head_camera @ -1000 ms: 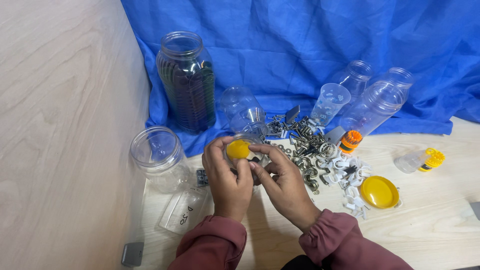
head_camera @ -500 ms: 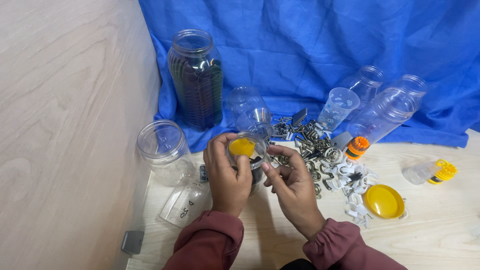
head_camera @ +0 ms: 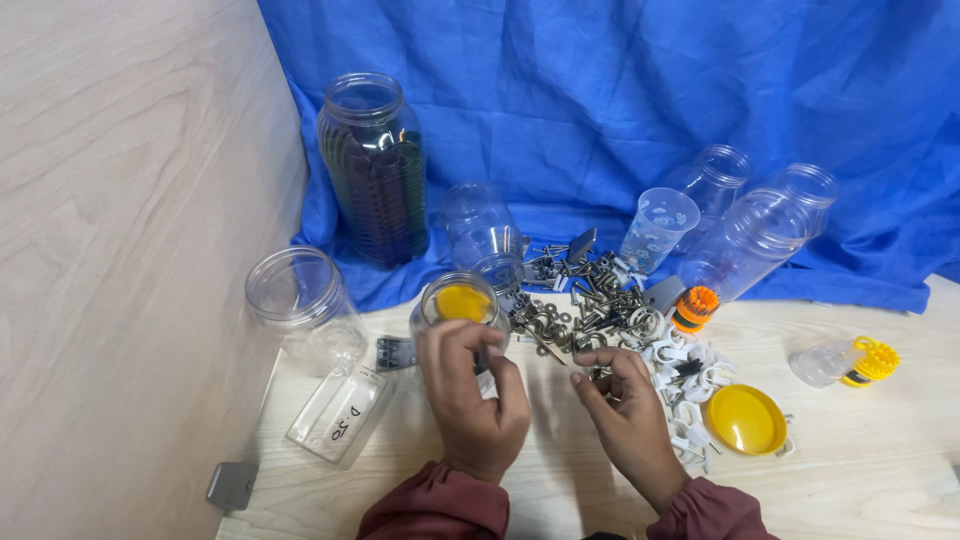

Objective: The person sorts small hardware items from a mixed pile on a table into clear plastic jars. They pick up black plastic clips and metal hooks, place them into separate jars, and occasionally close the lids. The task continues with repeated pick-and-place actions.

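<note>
My left hand (head_camera: 472, 392) grips a small clear jar (head_camera: 459, 301) with a yellow disc showing inside it, held upright on the wooden table (head_camera: 860, 470). My right hand (head_camera: 628, 412) is a little to the right, apart from the jar. Its fingertips pinch a small dark metal piece at the near edge of a pile of screws, hooks and rings (head_camera: 585, 300). The piece is mostly hidden by the fingers. White cable clips (head_camera: 688, 372) lie just right of that hand.
A tall jar of dark discs (head_camera: 375, 170), an empty jar (head_camera: 300, 298), a flat labelled clear box (head_camera: 340, 412) and a grey block (head_camera: 232, 485) stand left. A yellow lid (head_camera: 745, 420), an orange-capped bottle (head_camera: 693, 306), a clear cup (head_camera: 658, 228), more jars (head_camera: 752, 240) and blue cloth (head_camera: 620, 90) are right and behind.
My hands were together at the small jar. The right hand has drawn away to the right, to the edge of the hardware pile. The left hand still holds the jar.
</note>
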